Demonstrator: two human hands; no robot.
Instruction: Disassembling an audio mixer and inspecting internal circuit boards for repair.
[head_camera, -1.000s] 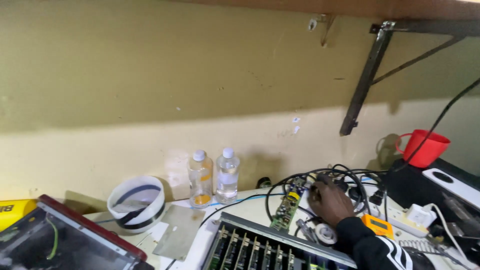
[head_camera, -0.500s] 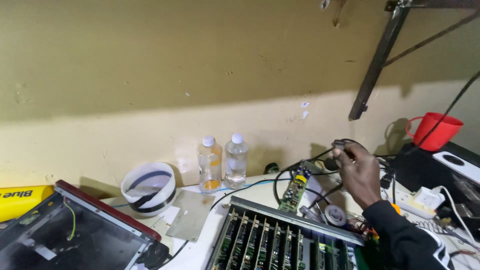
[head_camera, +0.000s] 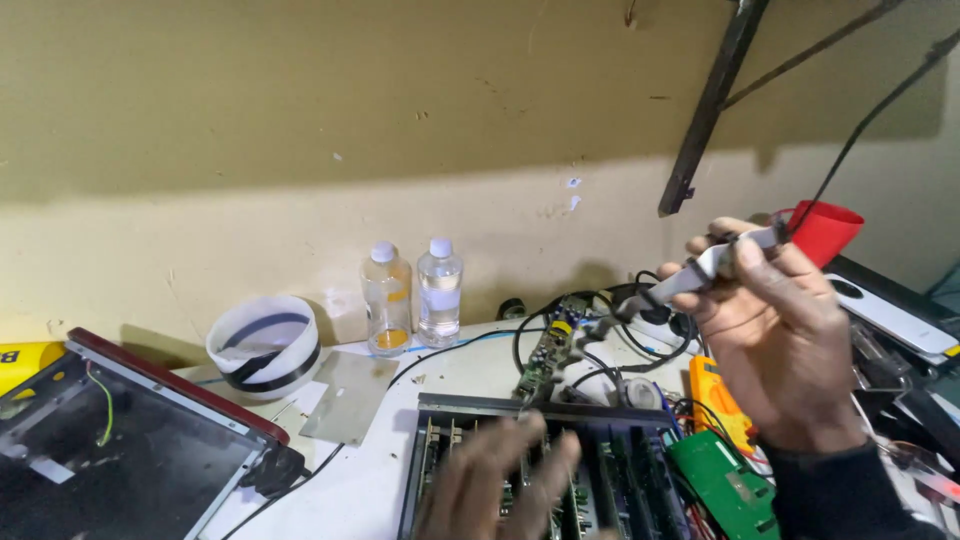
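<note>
The right hand (head_camera: 775, 340) grips a white soldering iron (head_camera: 700, 270) above the bench; the left hand (head_camera: 500, 485), fingers spread, rests on the open circuit rack (head_camera: 620, 470).

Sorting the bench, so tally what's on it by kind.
Clear bottles: 2
White tub: 1
Metal plate: 1
Red cup: 1
Open equipment chassis: 1
Probe in right hand: 1
Total: 7
</note>
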